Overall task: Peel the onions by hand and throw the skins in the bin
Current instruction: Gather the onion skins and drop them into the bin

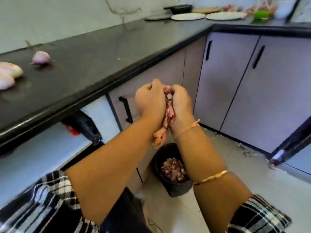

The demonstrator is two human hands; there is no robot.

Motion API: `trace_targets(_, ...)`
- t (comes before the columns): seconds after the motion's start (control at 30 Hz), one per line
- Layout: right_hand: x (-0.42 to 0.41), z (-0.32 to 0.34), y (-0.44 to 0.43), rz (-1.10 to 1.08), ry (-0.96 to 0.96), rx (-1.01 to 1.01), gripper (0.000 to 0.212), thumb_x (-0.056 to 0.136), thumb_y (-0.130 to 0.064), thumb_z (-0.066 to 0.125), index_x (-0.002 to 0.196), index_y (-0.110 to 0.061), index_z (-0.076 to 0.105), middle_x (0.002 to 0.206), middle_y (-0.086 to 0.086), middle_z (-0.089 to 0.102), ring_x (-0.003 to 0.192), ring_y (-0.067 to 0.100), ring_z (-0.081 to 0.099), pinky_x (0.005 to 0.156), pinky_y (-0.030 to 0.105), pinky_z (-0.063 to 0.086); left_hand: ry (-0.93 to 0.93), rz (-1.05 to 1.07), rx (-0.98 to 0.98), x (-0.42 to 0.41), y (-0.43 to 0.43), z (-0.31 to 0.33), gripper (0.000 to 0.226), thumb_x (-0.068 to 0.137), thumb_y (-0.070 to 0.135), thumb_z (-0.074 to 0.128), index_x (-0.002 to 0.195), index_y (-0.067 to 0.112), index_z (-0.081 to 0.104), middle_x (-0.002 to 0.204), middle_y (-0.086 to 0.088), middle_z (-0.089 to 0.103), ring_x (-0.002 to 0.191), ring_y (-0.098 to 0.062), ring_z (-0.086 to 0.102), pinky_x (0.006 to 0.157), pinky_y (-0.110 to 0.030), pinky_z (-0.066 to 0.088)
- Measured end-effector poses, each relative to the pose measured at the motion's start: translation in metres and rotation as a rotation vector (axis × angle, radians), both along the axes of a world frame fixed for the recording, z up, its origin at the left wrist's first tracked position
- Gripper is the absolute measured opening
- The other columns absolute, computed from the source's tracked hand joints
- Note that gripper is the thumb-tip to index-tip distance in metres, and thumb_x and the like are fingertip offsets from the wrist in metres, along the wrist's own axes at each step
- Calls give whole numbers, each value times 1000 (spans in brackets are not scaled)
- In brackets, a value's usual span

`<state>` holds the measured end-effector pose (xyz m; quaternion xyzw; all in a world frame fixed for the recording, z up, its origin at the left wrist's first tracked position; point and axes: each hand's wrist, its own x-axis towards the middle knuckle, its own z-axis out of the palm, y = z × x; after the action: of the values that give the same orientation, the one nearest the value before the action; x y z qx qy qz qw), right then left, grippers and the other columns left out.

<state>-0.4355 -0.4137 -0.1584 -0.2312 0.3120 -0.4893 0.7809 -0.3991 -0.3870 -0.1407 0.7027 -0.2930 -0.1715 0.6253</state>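
My left hand (149, 101) and my right hand (180, 105) are cupped together in front of the cabinets, gripping a bunch of pink and brown onion skins (159, 135) between them. Loose skins hang from under the palms, directly above a black bin (175, 189) on the floor that holds a heap of skins (173, 169). On the black counter (94, 61) at the left lie peeled pale onions (10, 71) and one purple onion (41, 57) with a knife (30, 46) behind it.
Grey cabinet doors (235, 84) with black handles line the corner. Plates (188, 16) and a green item (260, 14) sit on the far counter. An open drawer or door edge (84, 126) juts out under the counter on the left. Skin scraps litter the floor (242, 147).
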Motion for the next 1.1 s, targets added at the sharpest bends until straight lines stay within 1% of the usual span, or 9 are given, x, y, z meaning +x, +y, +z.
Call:
trace_targets(0.3,-9,-148,-66,7,202,295,25,88,-4,42,66,-13,48,59,4,47,46,12,48,45,17,40,226,34,327,-4,-75,-150,31,90,22,48,64,12,60,78,-12,68,76,-28,65,72,-43,56)
trace_targets(0.47,-11,-234,-101,12,268,450,20,82,-5,47,65,-10,57,62,8,56,55,18,55,57,29,47,337,13,462,-5,-109,-228,32,96,21,42,73,11,63,66,-4,60,62,-16,58,55,-24,46)
trace_targets(0.53,-13,-262,-113,32,290,497,22,85,-7,47,70,-5,63,67,10,63,61,21,60,57,28,51,438,30,488,-3,-123,-261,39,96,36,39,83,11,65,78,-7,65,74,-21,63,68,-29,51)
trace_targets(0.6,-15,-289,-125,62,306,544,24,88,-10,47,83,1,68,84,16,70,78,27,65,68,32,55,533,64,505,-1,-137,-301,64,82,63,33,98,11,67,97,-10,69,90,-27,65,86,-42,53)
trace_targets(0.67,-17,-315,-135,70,321,584,28,90,-14,47,90,2,69,95,19,71,89,31,66,77,37,54,616,60,560,2,-145,-334,76,77,73,29,106,14,67,104,-11,69,96,-28,65,91,-46,51)
trace_targets(0.83,-28,-367,-159,11,401,617,37,88,-27,51,105,0,69,110,20,69,98,37,66,91,44,52,930,-129,543,17,-166,-349,62,97,58,28,117,11,62,100,-13,68,91,-29,65,83,-43,53)
trace_targets(0.93,-33,-386,-168,0,474,579,28,90,-24,52,91,-3,70,90,18,72,81,34,67,82,39,54,899,-213,610,30,-173,-359,50,102,44,27,125,12,58,99,-7,65,80,-17,60,62,-28,45)
trace_targets(1.03,-33,-391,-170,16,630,540,21,94,-18,50,93,-7,68,83,11,71,80,29,65,76,34,53,818,-262,711,34,-169,-361,37,99,33,44,127,14,58,119,-4,61,94,-18,59,76,-30,46)
trace_targets(1.1,-30,-393,-166,36,800,500,21,93,-16,50,100,-7,67,94,11,69,86,28,63,81,34,50,708,-290,755,35,-164,-362,32,98,27,49,126,13,58,109,0,61,81,-13,59,69,-26,51)
